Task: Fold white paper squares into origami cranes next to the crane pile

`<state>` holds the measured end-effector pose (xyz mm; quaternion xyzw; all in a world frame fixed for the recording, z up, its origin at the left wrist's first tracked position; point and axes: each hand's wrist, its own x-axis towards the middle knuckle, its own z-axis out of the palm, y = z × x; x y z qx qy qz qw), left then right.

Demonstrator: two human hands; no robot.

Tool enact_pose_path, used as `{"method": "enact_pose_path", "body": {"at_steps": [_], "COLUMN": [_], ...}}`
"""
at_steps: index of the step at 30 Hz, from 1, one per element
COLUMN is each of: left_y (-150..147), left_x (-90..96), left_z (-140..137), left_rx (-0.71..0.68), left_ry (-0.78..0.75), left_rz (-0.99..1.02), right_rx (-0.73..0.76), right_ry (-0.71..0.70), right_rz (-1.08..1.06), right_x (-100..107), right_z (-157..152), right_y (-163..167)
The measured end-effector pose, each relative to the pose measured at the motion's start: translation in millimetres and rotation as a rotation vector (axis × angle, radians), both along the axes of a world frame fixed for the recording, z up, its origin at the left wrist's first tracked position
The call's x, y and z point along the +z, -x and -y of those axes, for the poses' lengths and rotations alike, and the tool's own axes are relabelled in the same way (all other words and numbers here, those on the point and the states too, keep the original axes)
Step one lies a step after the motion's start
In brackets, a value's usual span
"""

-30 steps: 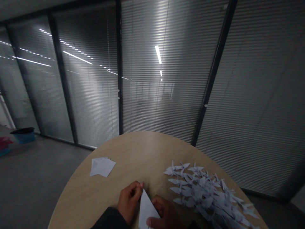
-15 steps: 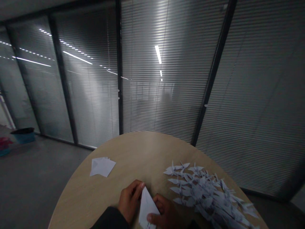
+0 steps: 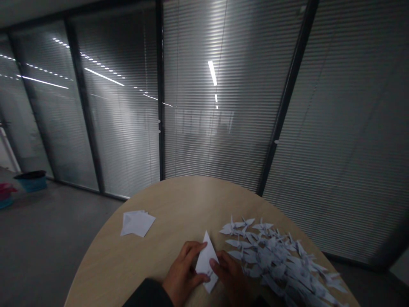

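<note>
A folded white sheet of paper [image 3: 204, 261], long and pointed at its far end, is held between my two hands above the near part of the table. My left hand [image 3: 183, 273] grips its left edge, with fingertips near the upper point and the thumb at the lower part. On the other side, my right hand [image 3: 229, 273] pinches the right edge, its thumb lying on the paper's face. Just right of that hand spreads a heap of folded paper cranes [image 3: 275, 256]. A few flat white paper pieces [image 3: 139, 222] lie overlapping at the left.
The round wooden table [image 3: 191, 196] stands close to a glass partition with blinds [image 3: 214, 149]. On the floor at far left are a blue basin [image 3: 32, 182] and a red-and-blue item [image 3: 5, 195].
The folded paper has moved slightly away from me and to the right, and looks narrower. My left fingers have shifted onto its left edge, and the left thumb now presses its lower part.
</note>
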<state>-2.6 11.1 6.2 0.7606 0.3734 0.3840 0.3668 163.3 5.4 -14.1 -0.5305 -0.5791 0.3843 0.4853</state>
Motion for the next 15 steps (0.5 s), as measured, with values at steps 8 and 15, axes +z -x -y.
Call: {"method": "enact_pose_path", "body": {"at_steps": [8, 15], "left_y": [2.5, 3.1], "left_x": [3.6, 4.9], "left_z": [-0.6, -1.2], "left_rx": [0.024, 0.074], "left_ry": [-0.037, -0.027], "left_rz": [0.005, 0.037], "right_rx": [0.023, 0.010], "right_ry": [0.001, 0.004], "right_rz": [0.042, -0.004], "right_x": [10.6, 11.2], "right_z": [5.5, 3.3], "right_y": [0.5, 0.8]}}
